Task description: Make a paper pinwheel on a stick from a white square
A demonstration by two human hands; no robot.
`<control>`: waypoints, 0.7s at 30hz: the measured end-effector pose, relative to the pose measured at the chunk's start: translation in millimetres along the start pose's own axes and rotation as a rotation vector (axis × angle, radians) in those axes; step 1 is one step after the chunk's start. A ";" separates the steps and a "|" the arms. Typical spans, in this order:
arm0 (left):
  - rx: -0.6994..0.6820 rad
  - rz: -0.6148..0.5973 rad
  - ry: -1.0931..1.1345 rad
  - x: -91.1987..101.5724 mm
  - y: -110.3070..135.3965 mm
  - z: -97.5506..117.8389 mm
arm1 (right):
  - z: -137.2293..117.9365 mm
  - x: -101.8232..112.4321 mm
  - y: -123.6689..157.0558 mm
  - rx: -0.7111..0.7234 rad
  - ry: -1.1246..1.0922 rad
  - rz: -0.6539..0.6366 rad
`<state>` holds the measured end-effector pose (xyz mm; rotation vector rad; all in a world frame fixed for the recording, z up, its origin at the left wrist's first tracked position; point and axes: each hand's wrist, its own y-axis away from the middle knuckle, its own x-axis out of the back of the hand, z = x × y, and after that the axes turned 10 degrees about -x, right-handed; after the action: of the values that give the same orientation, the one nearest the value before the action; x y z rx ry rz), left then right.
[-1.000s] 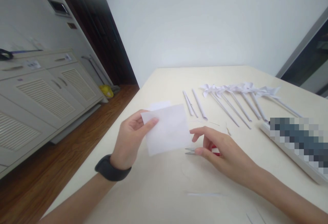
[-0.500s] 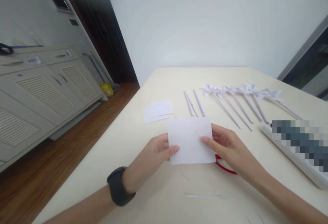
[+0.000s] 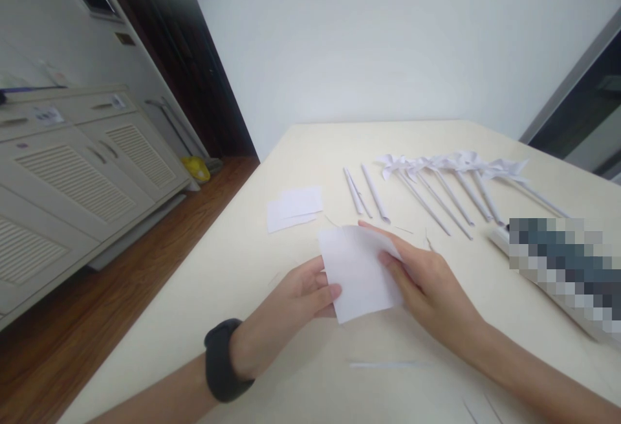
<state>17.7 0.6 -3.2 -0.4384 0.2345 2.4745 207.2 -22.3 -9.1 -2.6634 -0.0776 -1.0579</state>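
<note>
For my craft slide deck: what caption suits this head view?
Both hands, left hand and right hand, hold a white paper sheet near finished paper pinwheels.

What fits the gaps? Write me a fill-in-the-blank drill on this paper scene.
1. Both hands hold one white ____ of paper.
2. The left hand has a black ____ at its wrist.
3. The pinwheels lie in a row on the ____.
4. The loose paper pieces lie to the ____ of the held one.

Missing: sheet; band; table; left

Five pinwheels (image 3: 451, 164), three paper sticks (image 3: 361, 192), three paper sheets (image 3: 359, 272).
</note>
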 end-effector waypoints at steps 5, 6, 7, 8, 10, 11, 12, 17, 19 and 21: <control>-0.030 0.071 -0.054 -2.4 -0.5 1.5 | 1.0 -1.3 -0.9 0.232 0.190 -0.041; -0.035 0.068 -0.053 -2.2 -1.1 2.0 | 0.3 -1.8 -1.1 0.279 0.265 -0.070; -0.040 0.059 -0.047 -1.9 -1.6 2.5 | -0.7 -2.2 -1.5 0.316 0.339 -0.096; -0.039 0.051 -0.039 -1.4 -1.9 3.1 | -1.7 -2.3 -1.9 0.347 0.405 -0.113; -0.044 0.033 -0.025 -0.6 -1.9 4.2 | -3.4 -1.9 -3.1 0.392 0.502 -0.119; -0.045 0.022 -0.023 -0.1 -1.6 4.8 | -3.9 -1.5 -3.6 0.409 0.532 -0.117; -0.046 0.009 -0.023 0.5 -1.2 5.4 | -4.1 -1.0 -4.1 0.427 0.553 -0.117; -0.083 -0.040 0.008 4.8 -0.5 7.0 | -2.7 0.8 -5.1 0.467 0.595 -0.160; -0.083 -0.069 0.045 5.2 -0.9 6.8 | -2.3 0.5 -5.5 0.465 0.603 -0.154; -0.073 -0.086 0.066 3.6 -1.0 6.5 | -2.1 0.1 -5.9 0.470 0.610 -0.155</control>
<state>13.9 5.1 1.4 -0.5506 0.1491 2.3930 205.0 -17.2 -6.2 -1.8636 -0.3612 -1.6197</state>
